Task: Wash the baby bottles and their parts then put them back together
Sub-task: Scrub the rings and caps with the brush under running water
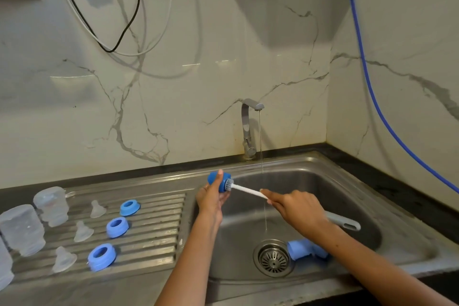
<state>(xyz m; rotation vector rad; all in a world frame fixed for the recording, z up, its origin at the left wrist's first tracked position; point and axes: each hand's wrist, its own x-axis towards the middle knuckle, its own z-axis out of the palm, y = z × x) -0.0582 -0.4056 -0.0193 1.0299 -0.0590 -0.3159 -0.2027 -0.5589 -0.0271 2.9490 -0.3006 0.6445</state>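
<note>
Head view puts me in the washing step: my left hand (pixel 213 195) grips a blue bottle cap (pixel 219 181) at the sink's (pixel 347 181) far left edge, while my right hand (pixel 290 208) pinches the bottle brush (pixel 248 191), its head inside the cap. Both forearms reach forward. Next, I judge, rinsing under the tap (pixel 249 126), then setting it left by 3 blue rings (pixel 117 227).

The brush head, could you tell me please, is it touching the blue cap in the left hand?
Touching. The head view shows the brush head pushed into the mouth of the blue cap that the left hand grips.
</note>
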